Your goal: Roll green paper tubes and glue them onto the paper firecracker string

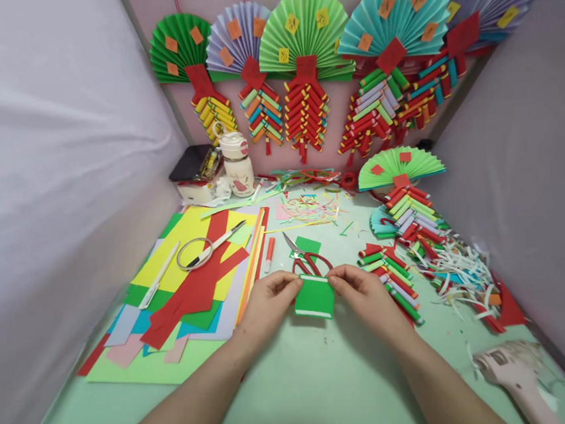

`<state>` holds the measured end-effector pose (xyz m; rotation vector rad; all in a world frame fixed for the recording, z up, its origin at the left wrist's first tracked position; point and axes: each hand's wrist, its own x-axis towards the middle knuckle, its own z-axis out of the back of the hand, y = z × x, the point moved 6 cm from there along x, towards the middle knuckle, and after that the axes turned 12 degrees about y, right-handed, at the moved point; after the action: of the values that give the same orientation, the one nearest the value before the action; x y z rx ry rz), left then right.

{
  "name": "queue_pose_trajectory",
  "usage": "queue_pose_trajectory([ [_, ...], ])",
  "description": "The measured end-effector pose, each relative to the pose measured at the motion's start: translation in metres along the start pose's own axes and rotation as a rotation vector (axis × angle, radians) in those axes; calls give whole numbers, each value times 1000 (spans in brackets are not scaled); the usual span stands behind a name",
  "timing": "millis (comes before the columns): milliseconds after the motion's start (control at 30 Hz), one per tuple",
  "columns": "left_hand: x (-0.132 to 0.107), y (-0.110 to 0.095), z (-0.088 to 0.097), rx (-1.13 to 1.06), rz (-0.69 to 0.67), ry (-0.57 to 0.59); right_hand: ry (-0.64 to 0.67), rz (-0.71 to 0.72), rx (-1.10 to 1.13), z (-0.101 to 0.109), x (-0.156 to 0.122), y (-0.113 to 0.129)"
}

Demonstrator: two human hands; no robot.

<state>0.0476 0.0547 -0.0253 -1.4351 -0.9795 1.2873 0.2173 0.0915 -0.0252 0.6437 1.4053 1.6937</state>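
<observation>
A small green paper rectangle [315,297] with a white strip along its near edge hangs just above the pale green table [299,384]. My left hand [267,305] pinches its top left corner. My right hand [365,296] pinches its top right corner. Both hands are closed on the paper, thumbs and forefingers together. Red-handled scissors [308,257] lie right behind the paper, on another green piece [308,243]. A red pen [269,254] lies left of the scissors.
Stacked coloured sheets [189,281] with a ruler, a tape ring and a pen lie at left. Rolled paper firecrackers [393,278] and shredded scraps [461,271] lie at right, a pink glue gun [514,366] near right. Paper fans [302,30] hang on the back wall; a cup [236,164] stands below them.
</observation>
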Motion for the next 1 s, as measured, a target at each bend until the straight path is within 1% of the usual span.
queue_pose_trajectory([
  [267, 2, 5, 0, 10, -2, 6, 7, 29, -58, -1, 0, 4],
  [300, 2, 6, 1, 16, -1, 2, -9, 42, -83, -1, -1, 5],
  [367, 2, 6, 1, 46, 2, -9, -110, 128, -207, 1, -5, 14],
  [433, 1, 5, 1, 93, -6, -22, -245, 283, -407, 1, -13, 28],
  [467, 0, 4, 0, 114, -18, -28, -285, 360, -508, -3, -17, 34],
  [533, -2, 3, -2, 148, -45, -28, -280, 455, -656, -14, -22, 41],
  [600, -4, 2, -7, 174, -68, -11, -246, 472, -722, -23, -23, 41],
  [667, -6, 0, -12, 207, -93, 18, -225, 464, -731, -27, -22, 38],
  [767, -8, -2, -17, 266, -148, 48, -199, 465, -679, -27, -21, 35],
  [1000, -13, -11, -20, 442, -261, 46, -177, 467, -543, -24, -21, 35],
])
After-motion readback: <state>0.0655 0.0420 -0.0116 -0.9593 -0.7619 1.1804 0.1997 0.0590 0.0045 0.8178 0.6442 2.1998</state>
